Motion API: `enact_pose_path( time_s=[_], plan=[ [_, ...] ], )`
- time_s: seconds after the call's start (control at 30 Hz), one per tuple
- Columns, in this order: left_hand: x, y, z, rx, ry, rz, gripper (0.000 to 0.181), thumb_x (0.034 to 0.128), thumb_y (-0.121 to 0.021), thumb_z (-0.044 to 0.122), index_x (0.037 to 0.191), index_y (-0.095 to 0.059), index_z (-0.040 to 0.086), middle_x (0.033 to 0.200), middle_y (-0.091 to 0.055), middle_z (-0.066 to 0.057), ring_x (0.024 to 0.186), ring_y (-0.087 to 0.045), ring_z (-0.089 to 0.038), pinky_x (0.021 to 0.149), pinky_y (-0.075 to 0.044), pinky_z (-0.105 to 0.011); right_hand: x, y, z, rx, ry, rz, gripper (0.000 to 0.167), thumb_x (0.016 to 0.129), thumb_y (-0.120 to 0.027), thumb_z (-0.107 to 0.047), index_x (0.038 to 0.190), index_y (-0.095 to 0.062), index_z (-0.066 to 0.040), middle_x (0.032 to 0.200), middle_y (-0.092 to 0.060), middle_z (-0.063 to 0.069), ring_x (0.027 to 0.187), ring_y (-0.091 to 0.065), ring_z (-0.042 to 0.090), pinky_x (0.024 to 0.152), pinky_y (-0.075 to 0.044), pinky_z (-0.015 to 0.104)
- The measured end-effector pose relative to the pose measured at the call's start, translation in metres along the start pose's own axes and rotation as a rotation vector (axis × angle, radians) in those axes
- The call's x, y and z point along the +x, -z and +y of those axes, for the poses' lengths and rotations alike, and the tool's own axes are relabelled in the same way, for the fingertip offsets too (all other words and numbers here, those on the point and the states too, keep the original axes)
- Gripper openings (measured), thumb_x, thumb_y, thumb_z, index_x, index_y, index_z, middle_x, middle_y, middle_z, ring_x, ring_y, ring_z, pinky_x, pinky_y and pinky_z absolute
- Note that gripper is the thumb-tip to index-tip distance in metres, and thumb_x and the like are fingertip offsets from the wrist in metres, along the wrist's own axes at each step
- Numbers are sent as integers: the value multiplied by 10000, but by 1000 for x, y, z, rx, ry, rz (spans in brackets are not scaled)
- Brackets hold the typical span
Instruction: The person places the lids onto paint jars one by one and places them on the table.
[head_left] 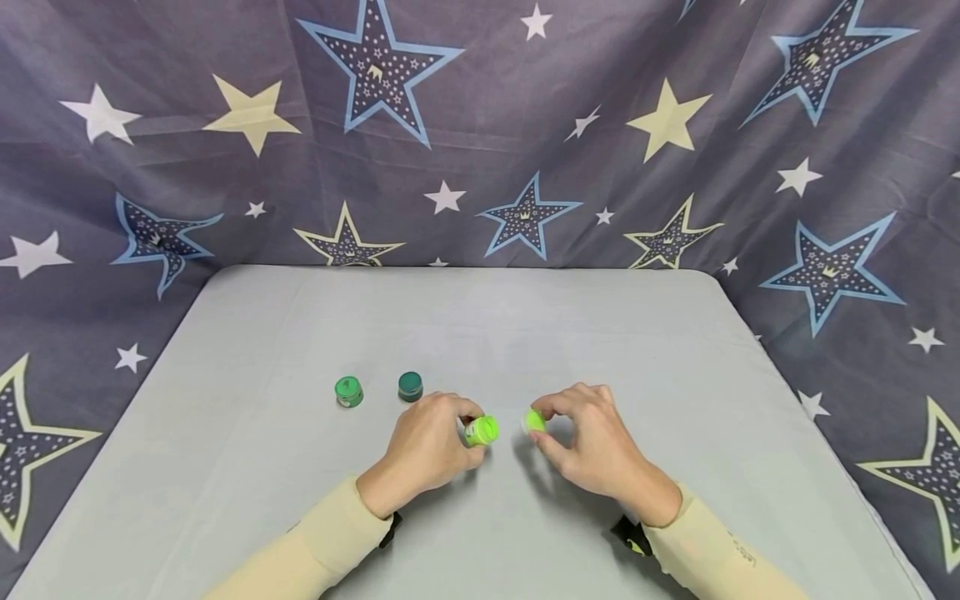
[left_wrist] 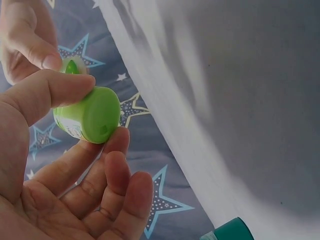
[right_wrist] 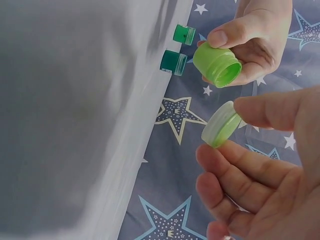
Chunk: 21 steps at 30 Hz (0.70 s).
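Head view: the uncapped lime jar (head_left: 482, 430) is above the table (head_left: 495, 333), midway between its left and right edges, pinched between thumb and fingers of the left hand (head_left: 432, 442). Just beside it, apart, the right hand (head_left: 597, 442) pinches the lid (head_left: 534, 421) between thumb and fingertips. The teal jar (head_left: 410, 387) stands near the left hand, the green jar (head_left: 348, 392) nearer the table's left edge. Starry cloth (head_left: 480, 108) hangs beyond the far edge.
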<state>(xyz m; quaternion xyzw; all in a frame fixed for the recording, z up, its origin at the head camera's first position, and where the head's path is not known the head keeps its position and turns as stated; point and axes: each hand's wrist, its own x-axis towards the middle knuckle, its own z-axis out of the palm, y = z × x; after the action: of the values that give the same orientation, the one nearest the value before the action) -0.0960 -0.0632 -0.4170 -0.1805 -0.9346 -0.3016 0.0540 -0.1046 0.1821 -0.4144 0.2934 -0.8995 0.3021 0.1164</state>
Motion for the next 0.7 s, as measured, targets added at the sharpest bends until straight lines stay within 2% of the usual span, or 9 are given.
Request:
enact_pose_path(
  time_s=[0.2, 0.7],
  plan=[
    [0, -1, 0, 9, -9, 2, 249, 693, -910, 160, 912, -800, 202, 819, -661, 110, 807, -598, -126, 676, -486, -315, 1, -2, -3, 0, 14, 1, 197, 831, -850, -191, 1004, -763, -152, 923, -702, -93, 921, -617, 123, 870, -336, 370],
    [-2, -2, 2, 12, -5, -17, 247, 698, -909, 170, 919, -802, 191, 827, -667, 97, 800, -587, -129, 671, -485, -318, 2, -8, -6, 23, 57, 8, 209, 823, -847, -194, 1008, -761, -146, 921, -704, -88, 914, -641, 177, 896, -349, 387]
  ],
)
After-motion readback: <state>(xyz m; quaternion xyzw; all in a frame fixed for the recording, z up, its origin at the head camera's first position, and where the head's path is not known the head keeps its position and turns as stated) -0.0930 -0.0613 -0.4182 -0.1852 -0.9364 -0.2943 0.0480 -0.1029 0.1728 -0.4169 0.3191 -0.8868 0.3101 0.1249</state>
